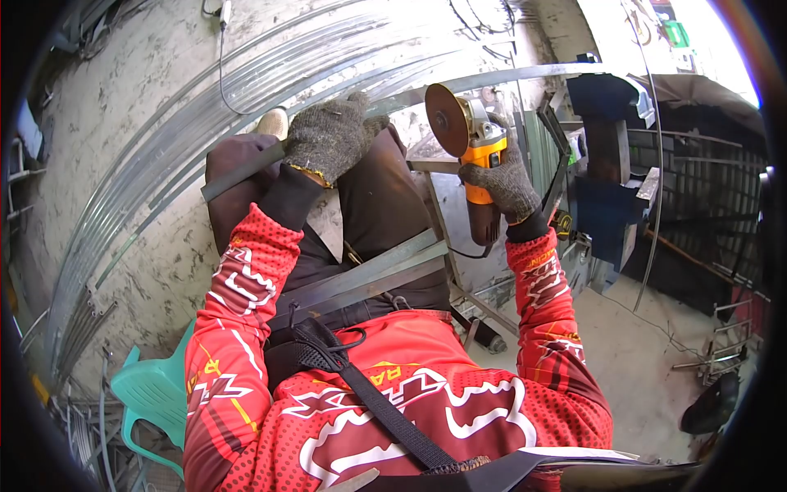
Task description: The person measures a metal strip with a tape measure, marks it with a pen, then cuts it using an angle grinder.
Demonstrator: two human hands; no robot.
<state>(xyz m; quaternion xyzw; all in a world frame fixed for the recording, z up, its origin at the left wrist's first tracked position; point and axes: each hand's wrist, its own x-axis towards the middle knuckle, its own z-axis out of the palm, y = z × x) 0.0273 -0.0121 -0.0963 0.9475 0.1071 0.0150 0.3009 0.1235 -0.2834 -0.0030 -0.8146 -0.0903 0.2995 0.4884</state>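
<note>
Both hands wear dark grey knit gloves. My left hand (328,138) is closed around a long flat metal bar (243,172), which slants across my knees; one end sticks out past my wrist, and the bar runs on to the upper right. In my right hand (510,179) is an orange and black angle grinder (485,154), gripped by its body and held up. Its round brown disc (448,120) faces left, close beside the bar in this view. More flat metal strips (361,277) lie across my lap.
Long thin metal lengths (156,164) curve over the floor at left. A green plastic chair (152,381) stands at lower left. To the right is a dark blue metal piece (608,135), with a hanging cable (658,180) next to it. A cord trails from the grinder.
</note>
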